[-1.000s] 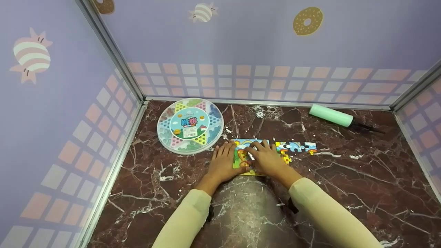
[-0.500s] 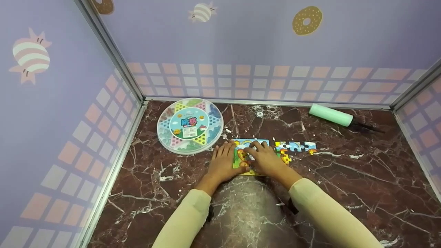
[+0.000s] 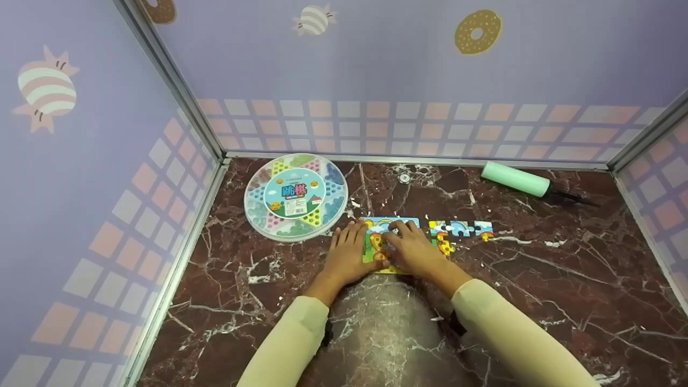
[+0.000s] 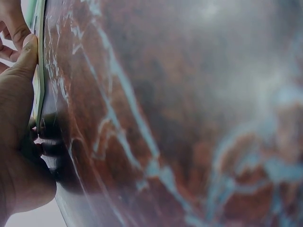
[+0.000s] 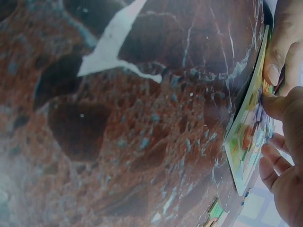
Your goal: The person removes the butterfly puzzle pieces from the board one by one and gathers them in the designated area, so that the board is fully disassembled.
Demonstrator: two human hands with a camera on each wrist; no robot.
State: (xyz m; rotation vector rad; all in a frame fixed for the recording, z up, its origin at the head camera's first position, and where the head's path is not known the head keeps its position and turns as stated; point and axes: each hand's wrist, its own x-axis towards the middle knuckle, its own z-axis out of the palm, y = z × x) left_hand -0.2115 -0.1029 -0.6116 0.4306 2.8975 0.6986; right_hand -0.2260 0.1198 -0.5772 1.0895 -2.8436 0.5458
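A jigsaw puzzle board with a bright cartoon picture lies on the dark red marbled surface. My left hand rests along its left side, fingers stretched out, with the thumb pressing on the near edge. Over the middle of the board, my right hand has its fingers bent and pinches a small puzzle piece, mostly hidden by the fingers. The right wrist view shows the board edge-on, with the right hand over it. Loose puzzle pieces lie just right of the board.
A round Chinese checkers box lies to the left of the board. Farther back on the right is a mint-green hand pump with a black nozzle. A small round item sits near the back wall. Walls also stand at both sides.
The right fingers have shifted slightly over the board, and a white patch beside their tips is now hardly visible. The left hand and the loose pieces stay where they were.
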